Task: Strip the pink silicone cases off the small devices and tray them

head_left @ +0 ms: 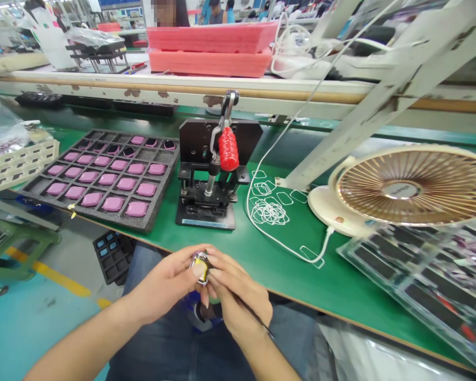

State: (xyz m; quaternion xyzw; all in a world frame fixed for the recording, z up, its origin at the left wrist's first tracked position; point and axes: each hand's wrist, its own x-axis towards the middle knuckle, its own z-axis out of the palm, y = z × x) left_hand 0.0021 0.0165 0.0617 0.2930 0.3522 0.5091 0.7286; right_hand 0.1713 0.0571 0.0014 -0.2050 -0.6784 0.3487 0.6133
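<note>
Over my lap, just below the front edge of the green bench [301, 254], both hands pinch one small part with a yellow and silver face [200, 263]. My left hand [166, 283] grips it from the left. My right hand [234, 291] presses on it from the right and also holds a thin dark tool [257, 320] that runs back along the wrist. A black foam tray [103, 172] with several pink-covered parts lies at the left of the bench. A small black hand press with a red handle [228, 148] stands in the middle.
A cream desk fan [404, 188] lies face-up at the right, its white cable [277, 238] looping past a pile of thin white film rings [267, 209]. Clear trays of dark parts [428, 286] fill the right front. Pink foam slabs [212, 50] and another person sit beyond a worn rail.
</note>
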